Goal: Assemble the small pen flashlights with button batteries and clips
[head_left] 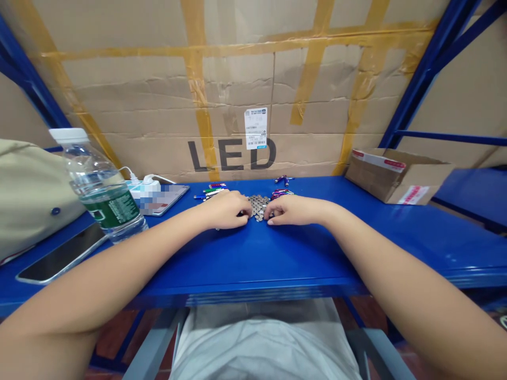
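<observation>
A pile of small silvery coin-like discs (259, 205) lies on the blue table (245, 258) between my two hands. My left hand (229, 210) rests at the left edge of the pile with its fingers curled; whether anything is between the fingertips is hidden. At the pile's right edge is my right hand (285, 210), its fingers bent and slightly apart, touching or just over the discs. Slim colourful pen-like items (209, 191) lie behind my left hand. Similar red and purple items (282, 193) sit behind my right hand, with a few blue ones (283, 180) farther back.
To the left stand a water bottle (106, 195), a black phone (61, 256), a beige bag (31, 195), a white plug (144, 186) and a flat tablet-like item (168, 199). An open cardboard box (380, 177) is at the right back. Taped cardboard (158, 116) rises behind the table.
</observation>
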A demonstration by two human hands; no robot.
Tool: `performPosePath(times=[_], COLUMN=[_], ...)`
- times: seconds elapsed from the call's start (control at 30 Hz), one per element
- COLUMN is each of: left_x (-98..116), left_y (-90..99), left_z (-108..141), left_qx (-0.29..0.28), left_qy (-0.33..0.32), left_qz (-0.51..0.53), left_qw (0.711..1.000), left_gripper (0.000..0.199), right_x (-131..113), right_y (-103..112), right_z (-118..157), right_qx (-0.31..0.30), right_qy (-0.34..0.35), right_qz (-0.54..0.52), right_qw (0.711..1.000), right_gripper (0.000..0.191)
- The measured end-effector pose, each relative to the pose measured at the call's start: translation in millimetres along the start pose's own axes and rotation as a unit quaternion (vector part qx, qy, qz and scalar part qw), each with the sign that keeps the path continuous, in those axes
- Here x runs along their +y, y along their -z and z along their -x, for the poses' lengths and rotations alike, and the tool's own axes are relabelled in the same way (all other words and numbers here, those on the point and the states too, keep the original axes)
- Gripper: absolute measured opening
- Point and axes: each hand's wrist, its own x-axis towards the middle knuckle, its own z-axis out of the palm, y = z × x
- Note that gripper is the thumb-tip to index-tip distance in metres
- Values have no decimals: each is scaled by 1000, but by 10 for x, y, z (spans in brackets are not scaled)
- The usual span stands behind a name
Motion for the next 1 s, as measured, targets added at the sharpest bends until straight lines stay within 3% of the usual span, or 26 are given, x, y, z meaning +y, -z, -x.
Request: performPosePath(times=[0.1, 0.3, 0.47, 0.57, 0.63, 0.8, 0.9, 1.0], left_x=[-6, -145, -242, -308, -351, -301, -206, -172], left_y=[41, 123, 75, 63, 57, 11, -45, -149], left_z=[-2, 29, 38, -94, -289, -1081, -1567, -1904], left_qx=[14, 75, 53, 70, 66, -33, -38, -33], left_qy=[25, 109, 100, 94, 95, 99, 126, 160], left_qz=[-1, -5, -6, -9, -10, -35, -20, -8], left_qw=[1000, 991, 994, 993, 993, 994, 991, 987], left_gripper=[25, 31, 29, 29, 30, 31, 36, 36], right_x=[-21, 95, 225, 243, 259, 402, 510, 571], right_y=[12, 79, 65, 83, 119, 229, 281, 312], right_z=[-10, -11, -45, -62, -67, -36, -3, 13], right_qx=[36, 184, 172, 207, 250, 361, 422, 452], right_qy=[-9, -76, -56, -76, -101, -154, -193, -199], right_qz=[4, -8, 14, 5, -6, -20, -37, -58], right_qw=[999, 980, 983, 975, 963, 920, 885, 868], right_gripper=[22, 19, 18, 18, 19, 22, 24, 25])
